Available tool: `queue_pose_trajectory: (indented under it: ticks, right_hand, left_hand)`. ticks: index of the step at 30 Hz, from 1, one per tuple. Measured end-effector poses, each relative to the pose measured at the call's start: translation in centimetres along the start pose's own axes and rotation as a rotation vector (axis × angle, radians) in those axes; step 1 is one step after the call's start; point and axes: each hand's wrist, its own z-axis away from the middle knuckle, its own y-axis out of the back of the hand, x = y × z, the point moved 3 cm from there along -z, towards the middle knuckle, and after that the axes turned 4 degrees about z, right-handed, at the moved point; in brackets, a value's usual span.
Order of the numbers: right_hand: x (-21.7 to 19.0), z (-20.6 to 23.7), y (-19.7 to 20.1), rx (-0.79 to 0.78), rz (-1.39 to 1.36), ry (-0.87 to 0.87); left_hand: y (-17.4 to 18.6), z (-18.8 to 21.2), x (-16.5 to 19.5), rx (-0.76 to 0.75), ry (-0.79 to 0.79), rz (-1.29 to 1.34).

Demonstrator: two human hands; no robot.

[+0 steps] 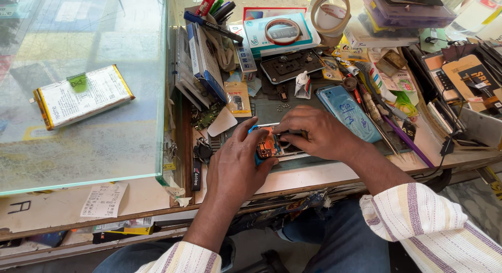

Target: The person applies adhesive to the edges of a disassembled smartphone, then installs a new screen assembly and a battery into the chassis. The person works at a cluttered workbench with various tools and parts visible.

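An opened phone [269,146] lies flat on the counter [314,174] right at its near edge, directly under the person's face, where both hands can meet over it. The left hand [235,166] is closed around the phone's left end, thumb and fingers pinching its blue rim, so the body stays put and its orange-brown board faces up. The right hand [316,133] arches over the other end with its fingers curled down onto the inside; whether they pinch a small part or tool there cannot be told, since the knuckles hide the tips. Things in use sit within a short reach: a blue back cover [348,112] just beside the right wrist, a small glue tube [302,86] and a dark phone frame [292,65] a little farther back, screwdrivers [389,129] fanned to the right. Bulkier stock stands away from the working patch: a tape roll [330,16] and boxes at the rear. A battery [82,96] rests apart on the glass case [104,152] to the left.
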Motion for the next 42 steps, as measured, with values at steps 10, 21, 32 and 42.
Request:
queue_pose_trajectory:
  ticks: [10, 21, 32, 42]
  right_hand:
    - [0.1, -0.8, 0.1, -0.068, 0.075, 0.047]
    - [0.1, -0.9, -0.3, -0.062, 0.061, 0.027]
    - [0.4, -0.5, -0.6, -0.046, 0.12, 0.092]
    - [0.2, -0.1, -0.3, -0.095, 0.227, 0.204]
  left_hand:
    - [0.3, 0.0, 0.0, -0.028, -0.001, -0.007]
    - [-0.4, 0.7, 0.1, 0.022, -0.131, -0.065]
    - [-1.0, 0.7, -0.2, 0.024, -0.144, -0.082]
    - [-1.3, 0.5, -0.2, 0.005, -0.134, -0.102]
